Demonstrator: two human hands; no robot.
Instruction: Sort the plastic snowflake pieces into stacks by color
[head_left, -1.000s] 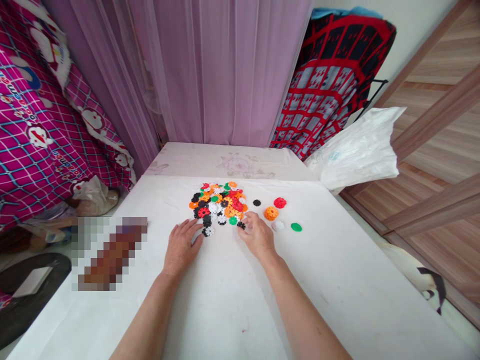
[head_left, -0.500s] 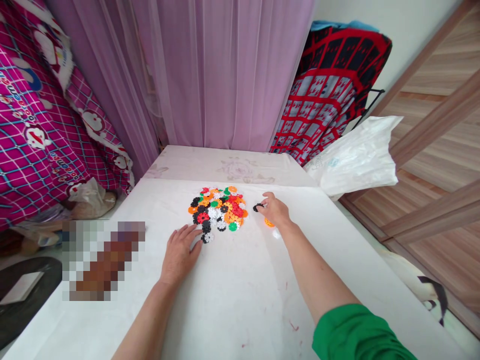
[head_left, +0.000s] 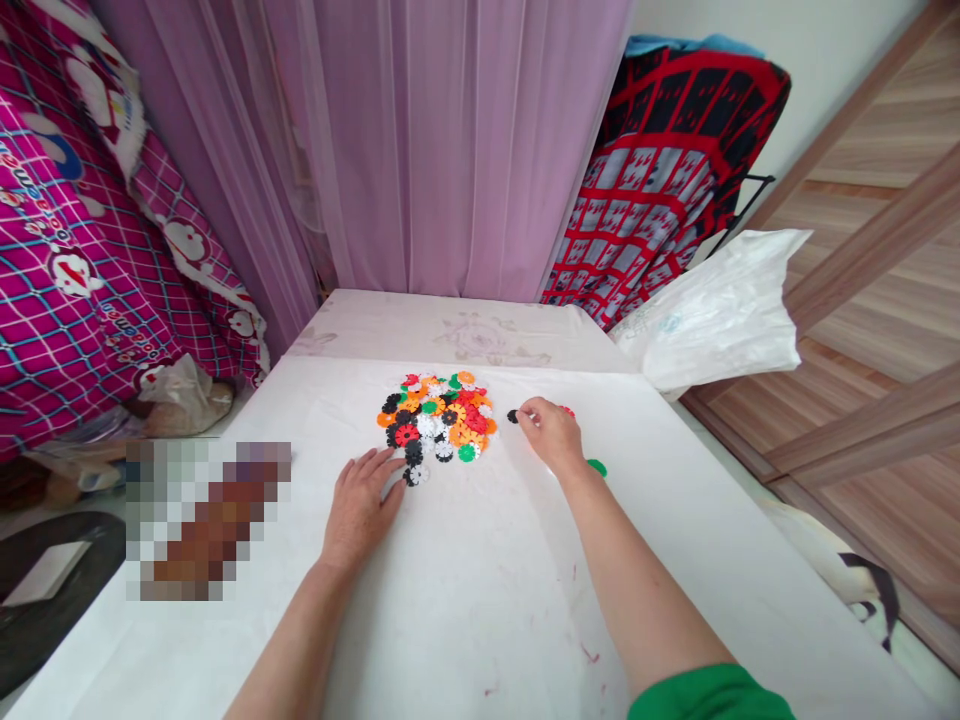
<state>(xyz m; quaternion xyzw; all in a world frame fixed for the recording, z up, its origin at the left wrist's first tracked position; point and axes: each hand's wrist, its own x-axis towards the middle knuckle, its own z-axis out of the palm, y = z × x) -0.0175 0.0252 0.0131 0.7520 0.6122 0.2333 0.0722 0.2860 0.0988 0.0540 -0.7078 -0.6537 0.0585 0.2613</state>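
My left hand (head_left: pixel 364 505) lies on the white table with fingers spread, holding nothing, its fingertips beside the near left edge of a pile of plastic snowflake discs (head_left: pixel 439 415). A white disc (head_left: pixel 420 475), partly over a black one, lies by its thumb and forefinger. To the right of the pile, my right hand (head_left: pixel 553 435) has its fingers curled together at the right edge of a black snowflake disc (head_left: pixel 512 416). Past that hand a red disc (head_left: pixel 568 411) and a green disc (head_left: pixel 597 467) show in part; the hand and wrist hide what lies beneath.
The pile mixes orange, red, black, white and green pieces. A white plastic bag (head_left: pixel 712 315) stands off the table's right edge. Purple curtains (head_left: pixel 472 150) hang behind the floral cloth (head_left: pixel 480 335). A blurred-out patch (head_left: pixel 214 525) covers part of the left side.
My right hand has drawn slightly right and its fingers have curled in. The red and green discs now show, while the orange and white ones are covered. My left hand has stayed put.
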